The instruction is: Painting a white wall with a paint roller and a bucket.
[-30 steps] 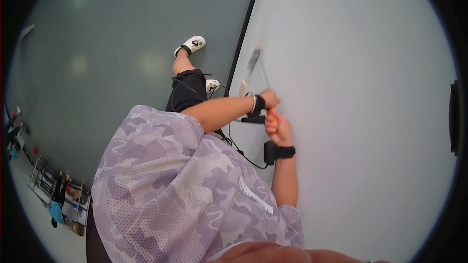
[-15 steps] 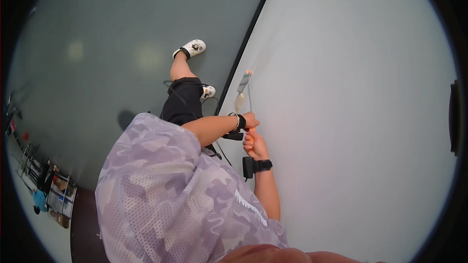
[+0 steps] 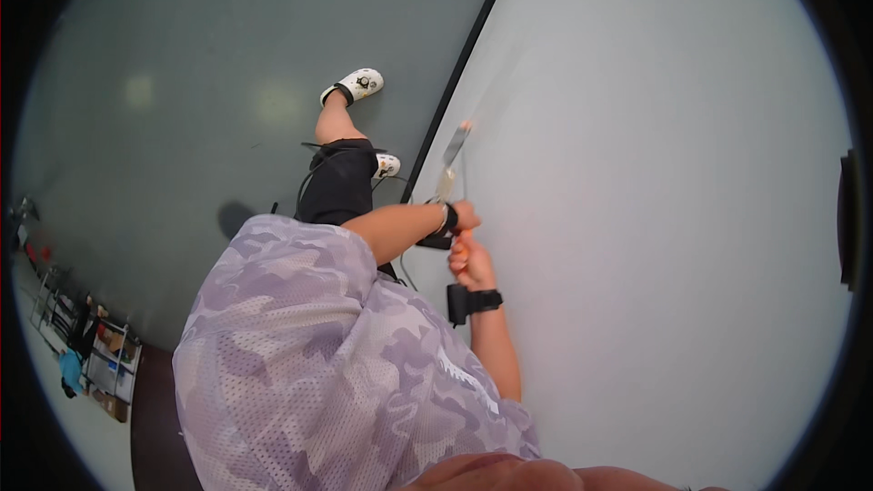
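Holding an orange handle [image 3: 462, 252], left hand [image 3: 466, 215] and right hand [image 3: 474, 266] show closed grip; white shirt print [image 3: 467, 380] looks illegible.

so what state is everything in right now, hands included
orange-handled tool: held, grey head pointing away from the hands; whether it touches the pale surface, can't tell
left hand: closed on the tool
right hand: closed around the orange handle
black wrist straps: fastened, one on each wrist
white clogs: worn
rack: loaded, details too small to tell
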`<action>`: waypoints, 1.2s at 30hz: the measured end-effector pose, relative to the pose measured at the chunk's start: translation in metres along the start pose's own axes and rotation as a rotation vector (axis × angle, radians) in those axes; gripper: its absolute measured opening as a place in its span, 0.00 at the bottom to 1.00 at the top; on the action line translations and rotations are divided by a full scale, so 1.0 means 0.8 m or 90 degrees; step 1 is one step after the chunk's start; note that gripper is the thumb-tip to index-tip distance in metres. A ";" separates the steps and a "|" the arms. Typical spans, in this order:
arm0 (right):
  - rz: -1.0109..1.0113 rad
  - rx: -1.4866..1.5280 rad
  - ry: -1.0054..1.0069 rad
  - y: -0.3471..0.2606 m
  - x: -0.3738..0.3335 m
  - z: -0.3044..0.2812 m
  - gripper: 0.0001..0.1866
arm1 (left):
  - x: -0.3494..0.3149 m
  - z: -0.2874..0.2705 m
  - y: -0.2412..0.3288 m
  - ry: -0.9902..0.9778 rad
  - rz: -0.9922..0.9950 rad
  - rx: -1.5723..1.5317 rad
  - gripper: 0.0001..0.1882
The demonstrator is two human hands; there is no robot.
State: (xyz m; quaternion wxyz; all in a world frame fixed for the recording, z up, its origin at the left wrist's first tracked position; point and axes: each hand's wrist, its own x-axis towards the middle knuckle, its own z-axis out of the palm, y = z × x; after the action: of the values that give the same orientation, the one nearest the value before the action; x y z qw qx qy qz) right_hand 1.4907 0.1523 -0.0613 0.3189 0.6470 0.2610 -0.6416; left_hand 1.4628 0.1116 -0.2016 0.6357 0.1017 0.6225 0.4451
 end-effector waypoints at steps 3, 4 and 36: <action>-0.033 -0.046 0.014 -0.010 -0.031 0.018 0.08 | -0.009 -0.006 0.011 0.051 0.054 -0.100 0.21; -0.094 -0.058 -0.001 -0.022 -0.042 0.027 0.09 | 0.004 -0.002 0.019 0.108 0.101 -0.094 0.21; -0.083 -0.020 0.004 0.095 -0.055 -0.042 0.09 | -0.064 0.081 -0.019 0.052 0.089 -0.133 0.18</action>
State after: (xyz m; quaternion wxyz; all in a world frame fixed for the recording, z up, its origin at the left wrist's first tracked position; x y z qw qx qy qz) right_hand 1.5676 0.1302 -0.0126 0.2859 0.6252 0.3136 -0.6550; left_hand 1.5358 0.0948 -0.1630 0.5847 0.0597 0.5893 0.5543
